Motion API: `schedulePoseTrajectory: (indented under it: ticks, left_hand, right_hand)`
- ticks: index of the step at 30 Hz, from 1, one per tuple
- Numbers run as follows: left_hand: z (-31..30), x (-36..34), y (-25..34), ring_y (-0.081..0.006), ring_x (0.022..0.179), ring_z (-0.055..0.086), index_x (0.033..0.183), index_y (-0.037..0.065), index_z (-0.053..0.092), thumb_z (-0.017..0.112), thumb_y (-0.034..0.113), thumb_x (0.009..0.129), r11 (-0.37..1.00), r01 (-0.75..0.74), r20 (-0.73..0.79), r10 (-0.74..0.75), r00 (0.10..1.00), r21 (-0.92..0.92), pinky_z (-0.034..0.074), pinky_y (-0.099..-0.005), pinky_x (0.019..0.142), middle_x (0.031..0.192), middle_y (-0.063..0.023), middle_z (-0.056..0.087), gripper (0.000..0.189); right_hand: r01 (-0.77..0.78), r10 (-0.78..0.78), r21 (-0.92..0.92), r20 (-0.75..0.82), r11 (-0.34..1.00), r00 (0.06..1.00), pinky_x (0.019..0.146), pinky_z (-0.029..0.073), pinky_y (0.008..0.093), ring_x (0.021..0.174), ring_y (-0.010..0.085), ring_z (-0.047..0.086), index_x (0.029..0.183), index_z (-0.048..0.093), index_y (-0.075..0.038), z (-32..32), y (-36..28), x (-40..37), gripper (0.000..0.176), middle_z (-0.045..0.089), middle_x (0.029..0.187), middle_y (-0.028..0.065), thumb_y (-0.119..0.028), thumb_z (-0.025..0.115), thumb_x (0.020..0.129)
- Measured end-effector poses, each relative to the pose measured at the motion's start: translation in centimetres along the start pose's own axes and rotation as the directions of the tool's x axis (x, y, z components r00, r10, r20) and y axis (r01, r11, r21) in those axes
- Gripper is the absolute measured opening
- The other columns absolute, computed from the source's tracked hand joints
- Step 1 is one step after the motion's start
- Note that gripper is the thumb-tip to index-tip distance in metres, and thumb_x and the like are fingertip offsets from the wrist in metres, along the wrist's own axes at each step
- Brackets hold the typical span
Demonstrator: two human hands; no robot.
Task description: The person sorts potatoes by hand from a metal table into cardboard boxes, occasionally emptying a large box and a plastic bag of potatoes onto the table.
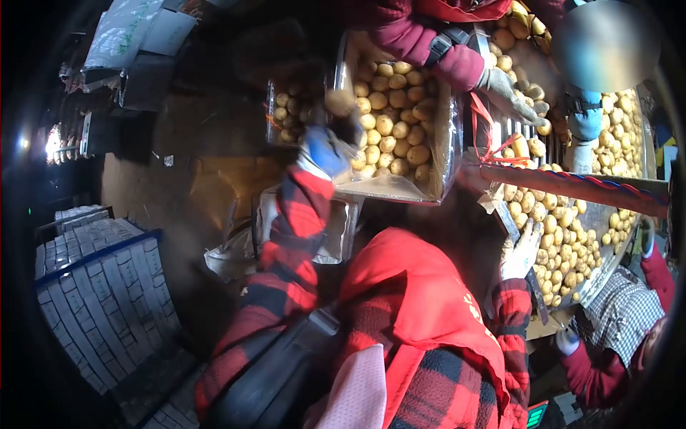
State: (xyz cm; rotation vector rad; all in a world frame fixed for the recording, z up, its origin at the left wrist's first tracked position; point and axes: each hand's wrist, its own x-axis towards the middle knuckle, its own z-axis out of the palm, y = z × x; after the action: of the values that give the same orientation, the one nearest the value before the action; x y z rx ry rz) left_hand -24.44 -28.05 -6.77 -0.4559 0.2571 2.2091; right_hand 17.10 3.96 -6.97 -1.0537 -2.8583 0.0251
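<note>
"Where does the potato lie from my left hand?"

"Just past your fingers, on the far side, at the left edge of the cardboard box. Blur hides its long axis, and I can't tell how far your hand is open or whether it has hold of the potato."

"And my right hand?"

"Well apart from that potato; your left is nearer. Your right looks loosely open, fingers stretched over the left edge of the tray, beside the potatoes there. I see nothing in its grasp."

"What's in the containers?"

"Your cardboard box holds many potatoes inside its walls. The small box to its left holds some too, and the tray on your right is spread thickly with them."
</note>
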Motion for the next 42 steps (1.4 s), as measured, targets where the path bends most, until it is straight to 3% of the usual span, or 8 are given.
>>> schedulePoseTrajectory:
  ticks: [6, 9, 15, 18, 20, 26, 33, 42]
  left_hand:
    - [-1.4, 12.4, 29.3, -0.0305, 0.122, 0.058, 0.15, 0.012, 0.046, 0.044, 0.022, 0.103, 0.973, 0.101, -0.167, -0.137, 0.976, -0.21, 0.048, -0.0537, 0.099, 0.155, -0.02, 0.044, 0.049]
    - [11.6, 5.6, 10.0, -0.029, 0.147, 0.037, 0.152, 0.005, 0.039, 0.036, 0.03, 0.108, 0.712, -0.272, -0.063, 0.405, 0.912, 0.647, 0.027, -0.0474, 0.123, 0.161, -0.0155, 0.035, 0.05]
    - [-2.0, 7.1, -1.4, -0.0166, 0.118, 0.064, 0.132, 0.011, 0.064, 0.055, 0.032, 0.101, 0.733, 0.673, 0.108, -0.68, 0.725, 0.095, 0.047, -0.0346, 0.104, 0.132, -0.001, 0.067, 0.039]
    - [1.5, -1.4, -13.2, -0.0178, 0.108, 0.065, 0.129, 0.006, 0.063, 0.054, 0.036, 0.102, 0.443, 0.127, 0.01, -0.294, 0.956, 0.887, 0.05, -0.0318, 0.094, 0.123, -0.0074, 0.069, 0.04]
    - [4.6, -2.9, -18.5, -0.0122, 0.077, 0.046, 0.11, 0.007, 0.053, 0.052, 0.029, 0.103, 0.519, 0.792, -0.024, -0.832, 0.555, 0.32, 0.04, -0.0255, 0.069, 0.088, 0.0002, 0.047, 0.023]
    - [6.4, -1.8, -28.2, -0.0245, 0.119, 0.06, 0.142, 0.001, 0.047, 0.053, 0.036, 0.104, 0.324, 0.706, -0.216, -0.8, 0.56, 0.63, 0.052, -0.0388, 0.099, 0.138, -0.0162, 0.056, 0.052]
    - [9.6, 0.5, -37.2, -0.0273, 0.124, 0.058, 0.143, 0.008, 0.046, 0.056, 0.044, 0.102, 0.435, 0.754, -0.274, -0.744, 0.609, 0.493, 0.049, -0.0482, 0.105, 0.142, -0.0146, 0.054, 0.056]
    - [6.9, -2.4, -32.8, -0.0223, 0.104, 0.067, 0.126, 0.008, 0.062, 0.063, 0.025, 0.099, 0.42, 0.891, -0.578, -0.689, 0.436, 0.172, 0.059, -0.0365, 0.08, 0.118, -0.0068, 0.067, 0.032]
  right_hand:
    - [-0.07, 0.072, -0.033, 0.06, 0.997, 0.996, 0.115, 0.036, 0.0508, 0.136, 0.0452, 0.046, 0.144, 0.048, 0.003, -1.1, -0.9, -0.4, 0.074, 0.047, 0.148, 0.0296, -0.037, 0.068, 0.085]
    - [-0.309, 0.308, -0.015, 0.132, 0.951, 0.942, 0.116, 0.03, 0.0574, 0.139, 0.0471, 0.041, 0.145, 0.047, 0.001, -2.3, -3.9, 1.1, 0.082, 0.043, 0.15, 0.0322, -0.05, 0.066, 0.084]
    - [-0.215, 0.188, 0.17, 0.158, 0.962, 0.969, 0.118, 0.021, 0.0598, 0.145, 0.0427, 0.032, 0.149, 0.043, -0.004, -4.0, -6.5, -0.2, 0.082, 0.038, 0.155, 0.0234, -0.053, 0.063, 0.086]
    - [-0.119, 0.211, 0.547, -0.108, 0.828, 0.972, 0.1, 0.046, 0.0477, 0.114, 0.0383, 0.06, 0.138, 0.058, -0.008, -5.8, -1.8, -1.4, 0.058, 0.062, 0.128, 0.0202, -0.025, 0.068, 0.083]
    - [-0.379, 0.45, 0.567, 0.016, 0.731, 0.893, 0.1, 0.05, 0.0412, 0.115, 0.0362, 0.064, 0.132, 0.061, -0.005, -9.3, 1.1, -0.2, 0.049, 0.064, 0.127, 0.0235, -0.019, 0.069, 0.085]
    - [-0.431, 0.449, -0.192, 0.065, 0.882, 0.891, 0.086, 0.05, 0.0506, 0.106, 0.0358, 0.065, 0.131, 0.062, -0.019, -3.9, 10.4, 10.2, 0.044, 0.065, 0.118, 0.0145, -0.026, 0.06, 0.087]
    - [-0.312, 0.545, 0.756, -0.07, 0.575, 0.835, 0.087, 0.052, 0.0433, 0.097, 0.0301, 0.067, 0.127, 0.067, -0.013, -7.1, 11.0, 11.1, 0.037, 0.07, 0.113, 0.0149, -0.025, 0.064, 0.091]
    - [-0.133, 0.175, 0.306, -0.113, 0.942, 0.978, 0.104, 0.04, 0.0537, 0.12, 0.0342, 0.056, 0.124, 0.066, -0.011, -9.5, 6.0, 0.1, 0.049, 0.061, 0.13, 0.0146, -0.015, 0.07, 0.076]
